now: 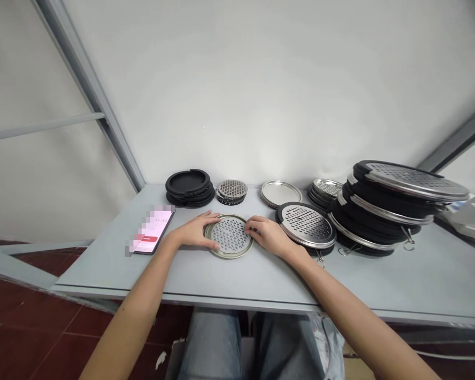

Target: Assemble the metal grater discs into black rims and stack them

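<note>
A round perforated metal disc (230,235) lies inside a shallow metal tray (231,255) on the grey table. At the tray's left side, my left hand (198,230) has its thumb and fingers spread, the thumb reaching over the rim to the disc's edge. My right hand (266,233) is at the right rim with its fingers bent together; whatever may be between the fingertips is too small to make out. Just right of that hand sits a black-rimmed round piece with a perforated metal face (306,224) and a wire loop.
Along the back stand stacked black rings (188,182), perforated discs (233,188), shallow metal plates (281,193) and another stack (328,187). A tall leaning stack of assembled round pieces (383,211) is at right. A phone (152,229) lies at left on the table (237,279).
</note>
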The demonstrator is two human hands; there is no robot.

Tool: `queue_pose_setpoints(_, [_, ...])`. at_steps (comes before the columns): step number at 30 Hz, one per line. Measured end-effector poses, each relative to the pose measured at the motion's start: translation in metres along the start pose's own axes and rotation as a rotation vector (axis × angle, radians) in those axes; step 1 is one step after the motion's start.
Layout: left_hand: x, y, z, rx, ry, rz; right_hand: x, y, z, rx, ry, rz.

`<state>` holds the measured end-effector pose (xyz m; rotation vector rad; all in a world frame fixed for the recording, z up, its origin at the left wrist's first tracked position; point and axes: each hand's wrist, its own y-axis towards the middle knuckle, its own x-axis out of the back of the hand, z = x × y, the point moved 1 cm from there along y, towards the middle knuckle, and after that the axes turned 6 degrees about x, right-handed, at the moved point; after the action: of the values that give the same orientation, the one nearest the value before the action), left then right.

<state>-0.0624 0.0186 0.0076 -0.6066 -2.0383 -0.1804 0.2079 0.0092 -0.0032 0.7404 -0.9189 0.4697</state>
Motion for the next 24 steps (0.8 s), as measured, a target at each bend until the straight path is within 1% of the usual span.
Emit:
queue_pose_setpoints(3, [-0.001, 0.0002, 0.0025, -0.006, 0.022, 0.023, 0.0001, -0.0001, 0.0, 0.024, -0.003, -0.005])
queue_pose_setpoints(8, [-0.0032, 0.0011, 0.006, 0.012, 0.028, -0.001, 0.0002, 0.0012, -0.0006, 0.074, 0.002, -0.012])
queue_pose_setpoints(18, [-0.003, 0.0005, 0.0015, -0.009, 0.032, 0.009, -0.0018, 0.0021, -0.0011, 0.128, 0.01, -0.019])
queue_pose_setpoints(21, [-0.0038, 0.0008, 0.0009, -0.03, 0.041, -0.02, -0.002, 0.0024, -0.0021, 0.121, -0.002, -0.024])
queue_pose_setpoints(24, [-0.0043, 0.0013, -0.0008, -0.042, 0.074, -0.077, -0.0012, 0.0032, -0.0035, 0.119, -0.021, -0.019])
